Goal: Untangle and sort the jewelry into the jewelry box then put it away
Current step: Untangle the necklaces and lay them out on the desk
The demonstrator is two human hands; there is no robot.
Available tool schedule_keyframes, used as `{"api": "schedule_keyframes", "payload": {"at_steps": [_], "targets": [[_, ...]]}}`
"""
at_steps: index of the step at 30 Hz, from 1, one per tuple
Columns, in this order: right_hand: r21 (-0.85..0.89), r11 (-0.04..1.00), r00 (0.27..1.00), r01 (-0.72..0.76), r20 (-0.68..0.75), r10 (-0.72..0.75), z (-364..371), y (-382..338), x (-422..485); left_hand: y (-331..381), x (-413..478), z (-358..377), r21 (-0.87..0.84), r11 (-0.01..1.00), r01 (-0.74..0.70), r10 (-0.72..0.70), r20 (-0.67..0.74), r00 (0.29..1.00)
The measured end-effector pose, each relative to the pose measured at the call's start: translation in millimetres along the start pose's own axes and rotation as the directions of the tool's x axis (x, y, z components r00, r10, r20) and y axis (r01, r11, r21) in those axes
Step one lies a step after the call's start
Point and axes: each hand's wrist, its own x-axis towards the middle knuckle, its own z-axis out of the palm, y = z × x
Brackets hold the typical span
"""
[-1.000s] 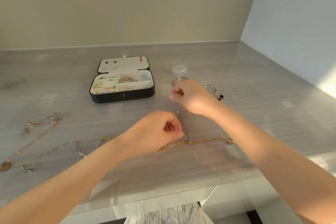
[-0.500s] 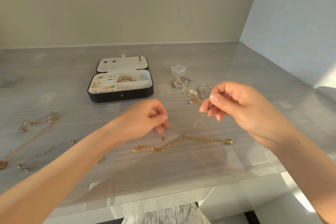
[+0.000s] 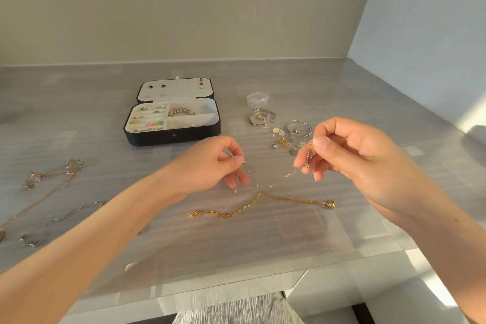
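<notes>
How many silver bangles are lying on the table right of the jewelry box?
2. First bangle sits in front of the clear case; second bangle lies by the right hand. The first may be a stack.

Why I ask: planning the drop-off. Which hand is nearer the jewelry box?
Left. The left hand hangs just in front of the jewelry box; the right hand is farther off to the right.

Black jewelry box (image 3: 172, 137) left of centre, creamy white inside, with green, pink and yellow specks in its lower-left compartments; gold chain (image 3: 247, 208) gleaming mid-frame, thin silver chain (image 3: 292, 173) just above; silver bangles (image 3: 262, 117) shining; grey table (image 3: 342, 92), pale streaks; grey-and-white striped fabric (image 3: 236, 308) at the bottom edge
</notes>
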Motion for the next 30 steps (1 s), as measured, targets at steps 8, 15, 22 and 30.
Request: {"api": "schedule_keyframes", "payload": {"at_steps": [8, 15, 22, 30], "targets": [[-0.038, 0.998, 0.998, 0.041, 0.045, -0.039, 10, 0, 4, 9, 19, 1, 0.125, 0.988, -0.092, 0.088, 0.044, 0.995], [-0.079, 0.996, 0.998, 0.042, 0.053, -0.038, 15, 1, 23, 5, 32, 3, 0.236, 0.956, -0.172, 0.159, 0.073, 0.985], [-0.118, 0.993, 0.999, 0.016, 0.051, -0.01, 18, 3, 42, 2, 28, 2, 0.281, 0.945, -0.168, 0.159, 0.056, 0.986], [-0.132, 0.99, 0.999, 0.04, 0.041, -0.035, 17, 1, 52, 15, 16, 1, 0.186, 0.97, -0.154, 0.135, 0.113, 0.984]]}}
